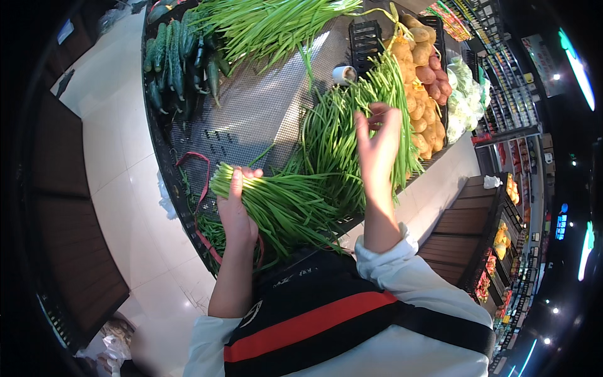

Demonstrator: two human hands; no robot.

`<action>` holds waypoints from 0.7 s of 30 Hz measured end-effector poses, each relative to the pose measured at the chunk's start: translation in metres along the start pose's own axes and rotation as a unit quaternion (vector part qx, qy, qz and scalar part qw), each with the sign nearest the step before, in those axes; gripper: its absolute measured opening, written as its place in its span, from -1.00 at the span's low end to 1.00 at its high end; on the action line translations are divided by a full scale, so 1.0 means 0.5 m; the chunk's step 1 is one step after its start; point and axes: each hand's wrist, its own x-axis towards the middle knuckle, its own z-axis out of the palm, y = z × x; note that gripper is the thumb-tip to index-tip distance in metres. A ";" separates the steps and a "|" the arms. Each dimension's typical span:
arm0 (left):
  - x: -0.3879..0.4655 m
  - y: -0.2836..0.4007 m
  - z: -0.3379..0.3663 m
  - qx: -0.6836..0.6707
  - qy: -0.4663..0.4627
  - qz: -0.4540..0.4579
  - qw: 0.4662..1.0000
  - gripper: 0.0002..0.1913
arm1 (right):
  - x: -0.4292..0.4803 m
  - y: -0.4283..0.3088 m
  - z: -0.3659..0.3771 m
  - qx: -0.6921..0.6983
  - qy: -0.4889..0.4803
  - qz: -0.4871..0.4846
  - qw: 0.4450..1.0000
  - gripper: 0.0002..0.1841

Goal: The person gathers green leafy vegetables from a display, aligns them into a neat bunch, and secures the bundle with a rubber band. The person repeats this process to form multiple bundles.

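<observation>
My left hand (238, 202) grips a bunch of green garlic chives (282, 195) near its cut white ends. The leaves of that bunch fan out to the right, across the front of my apron. My right hand (379, 132), slightly blurred, is over a larger pile of chives (330, 127), its thumb and fingers apart with nothing seen between them. Beyond this pile a white roll (345, 75), perhaps tape, lies on its side. A pink strap (206, 184) loops along the left of the held bunch.
Cucumbers (174, 56) lie at the far left of the mesh-covered display stand (254, 103). More chives (278, 28) spread across its far side. Potatoes (419, 103) in yellow netting, reddish potatoes (435, 77) and wrapped green vegetables (464, 99) line the right. A wooden display (464, 226) stands beyond a tiled aisle.
</observation>
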 end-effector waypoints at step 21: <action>-0.020 0.011 0.019 0.079 0.013 -0.022 0.997 -0.71 | -0.124 -0.154 0.045 0.265 -0.298 0.043 0.916 -0.89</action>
